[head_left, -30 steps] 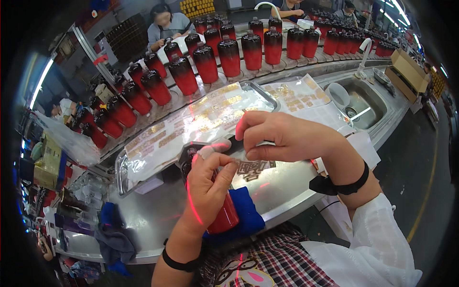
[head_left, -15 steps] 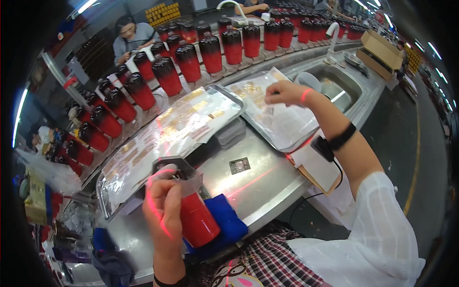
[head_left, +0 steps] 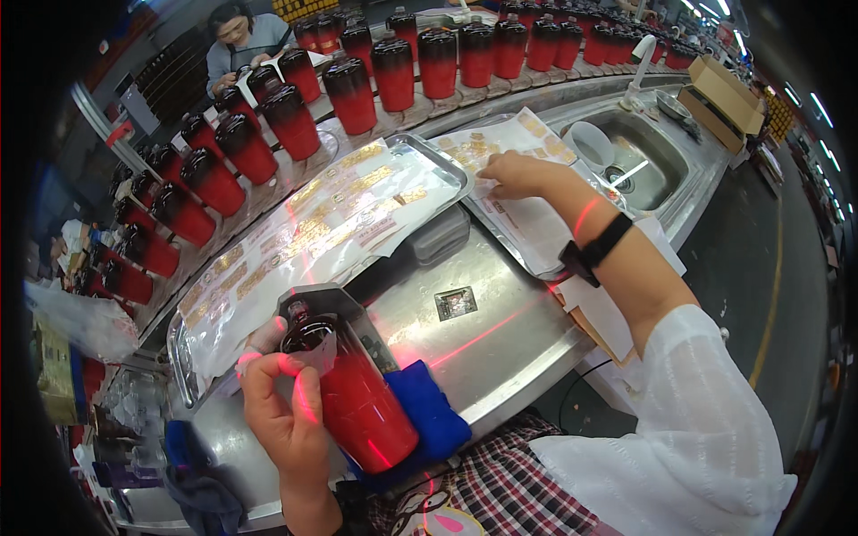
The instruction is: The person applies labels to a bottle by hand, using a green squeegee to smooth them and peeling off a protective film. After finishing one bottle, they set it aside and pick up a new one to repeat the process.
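**Left hand at a tilted red bottle, right hand over a sheet**

A red bottle [head_left: 362, 406] with a dark top lies tilted on a blue cloth [head_left: 433, 420], its neck pointing away from the wearer, over a grey holder [head_left: 332, 298] that it partly hides. The left hand [head_left: 290, 402] is beside the bottle's shoulder, thumb and forefinger closed on the edge of a translucent film [head_left: 319, 353]; the film's far edge blends into the bottle. The left forearm is cut off below.

The right hand [head_left: 517, 175] reaches over a sheet [head_left: 527, 223] on the right-hand tray. Its fingers are curled, their tips mostly hidden; I cannot tell whether they hold anything.

Gold-patterned sheets [head_left: 308, 228] cover the other tray, markings too small to make out. Beyond, rows of bottles [head_left: 438, 64] partly hide a co-worker [head_left: 237, 45] and crowd indistinctly into the distance.
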A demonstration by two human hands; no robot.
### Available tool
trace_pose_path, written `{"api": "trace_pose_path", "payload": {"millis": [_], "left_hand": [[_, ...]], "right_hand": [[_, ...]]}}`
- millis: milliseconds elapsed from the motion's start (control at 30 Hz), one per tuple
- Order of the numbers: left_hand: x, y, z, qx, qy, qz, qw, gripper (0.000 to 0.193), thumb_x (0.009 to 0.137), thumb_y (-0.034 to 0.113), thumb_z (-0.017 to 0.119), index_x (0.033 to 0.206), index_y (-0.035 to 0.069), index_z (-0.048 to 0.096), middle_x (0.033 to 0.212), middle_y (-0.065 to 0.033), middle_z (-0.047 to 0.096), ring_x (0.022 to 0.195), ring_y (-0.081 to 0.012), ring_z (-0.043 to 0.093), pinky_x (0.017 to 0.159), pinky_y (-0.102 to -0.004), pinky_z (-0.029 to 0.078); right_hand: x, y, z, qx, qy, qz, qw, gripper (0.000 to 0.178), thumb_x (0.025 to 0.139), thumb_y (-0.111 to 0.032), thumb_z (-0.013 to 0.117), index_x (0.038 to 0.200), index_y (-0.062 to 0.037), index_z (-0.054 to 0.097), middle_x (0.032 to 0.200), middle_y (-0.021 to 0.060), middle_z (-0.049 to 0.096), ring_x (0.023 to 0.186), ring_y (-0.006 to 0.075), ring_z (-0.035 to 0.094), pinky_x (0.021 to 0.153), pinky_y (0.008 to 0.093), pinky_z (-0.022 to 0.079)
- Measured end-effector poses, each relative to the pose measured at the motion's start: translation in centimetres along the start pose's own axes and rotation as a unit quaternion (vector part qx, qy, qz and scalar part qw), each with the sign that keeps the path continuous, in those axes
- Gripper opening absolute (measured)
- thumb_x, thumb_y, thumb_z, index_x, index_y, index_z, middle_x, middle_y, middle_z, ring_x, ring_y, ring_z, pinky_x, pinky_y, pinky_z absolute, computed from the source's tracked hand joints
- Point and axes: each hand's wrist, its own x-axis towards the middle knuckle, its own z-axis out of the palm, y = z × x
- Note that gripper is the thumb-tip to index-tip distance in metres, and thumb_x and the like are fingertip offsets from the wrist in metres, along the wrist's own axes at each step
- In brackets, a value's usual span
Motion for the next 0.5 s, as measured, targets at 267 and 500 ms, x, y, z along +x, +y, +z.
{"api": "trace_pose_path", "payload": {"millis": [267,500], "left_hand": [[-0.5,0.8,0.5,0.276,0.067,0.308,0.908,0.013,0.078,0.011,0.069,0.087,0.008,0.059,0.124,-0.0209,0.058,0.122,-0.0398,0.043,0.103,-0.0475,0.035],[-3.0,-0.7,-0.3,0.329,0.074,0.439,0.833,0.017,0.079,0.017,0.072,0.092,0.016,0.061,0.129,-0.0191,0.056,0.127,-0.0392,0.038,0.101,-0.0464,0.035]], "right_hand": [[-9.9,-11.8,-6.3,0.353,0.077,-0.184,0.914,0.023,0.096,-0.018,0.056,0.111,-0.0023,0.063,0.106,0.0140,0.062,0.102,0.0266,0.059,0.089,0.0357,0.047],[-12.8,-23.6,-4.4,0.578,-0.083,-0.184,0.790,0.031,0.099,-0.028,0.053,0.111,-0.0009,0.064,0.101,0.0114,0.063,0.098,0.0210,0.061,0.086,0.0315,0.047]]}}
